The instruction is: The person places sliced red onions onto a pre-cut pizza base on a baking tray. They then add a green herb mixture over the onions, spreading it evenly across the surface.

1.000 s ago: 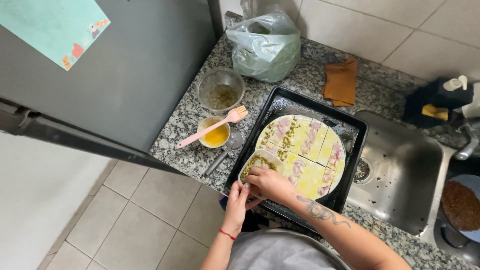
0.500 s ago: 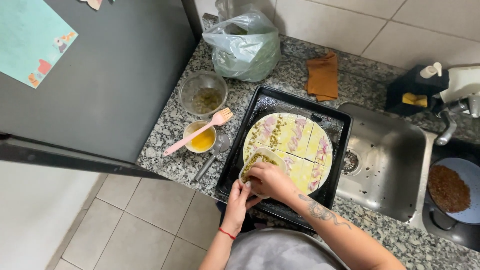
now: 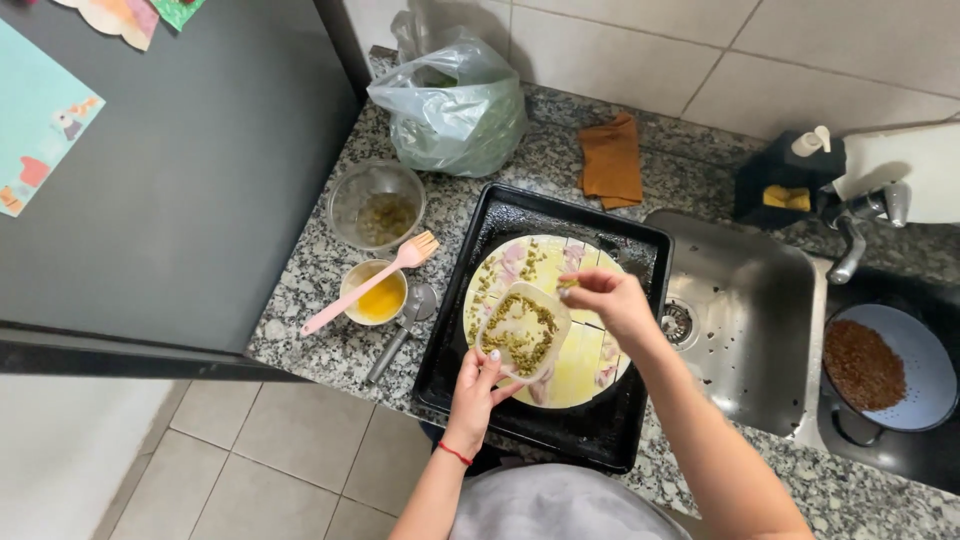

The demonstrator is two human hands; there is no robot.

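Container [image 3: 522, 335] (seemingly plastic) in left hand [image 3: 478, 385]

Bright, even indoor light from overhead; shadows soft, short. Mild glare on steel sink [image 3: 745, 300] & wall tiles [image 3: 700, 50]. Focus sharp mid-frame; right hand [image 3: 605, 300] slightly motion-blurred. Wide-angle bend at edges, fridge door [image 3: 180, 200] lines slant. Dark tray [image 3: 560, 400] keeps detail.
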